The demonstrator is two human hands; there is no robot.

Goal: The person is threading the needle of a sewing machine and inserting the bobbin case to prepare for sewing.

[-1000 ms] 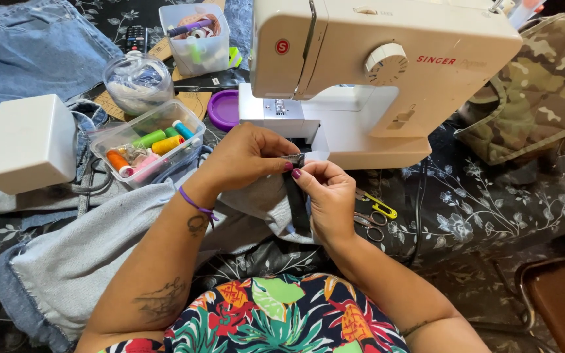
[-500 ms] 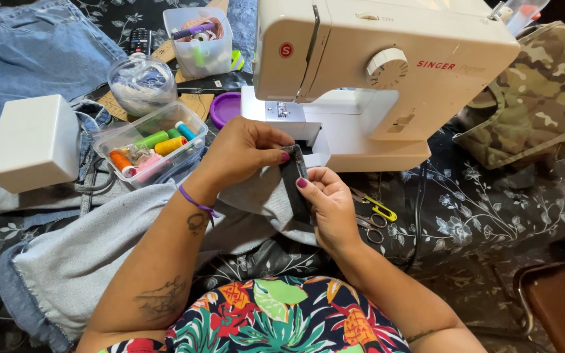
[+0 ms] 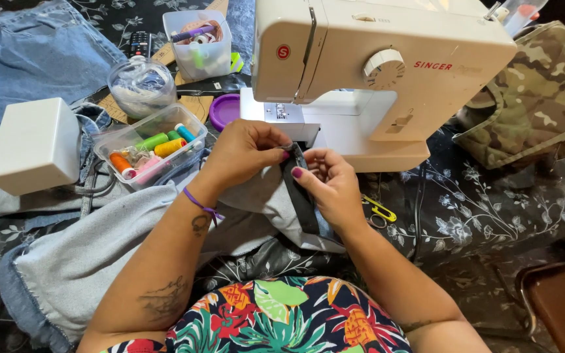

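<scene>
While both hands pinch dark strip, sewing machine crowds ahead.

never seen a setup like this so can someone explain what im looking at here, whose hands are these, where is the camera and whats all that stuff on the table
The camera sits on the person's head and looks down, so the two bare arms reaching forward are the wearer's own. The left hand and the right hand meet in front of a white sewing machine. Together their fingers pinch a dark strip laid on pale grey fabric.

Everything rests on a dark flowered cloth. To the left stand a clear box of coloured thread spools, a white box, a round clear jar and a purple lid. Yellow snips lie beside the right wrist, and a camouflage garment lies at the right.
</scene>
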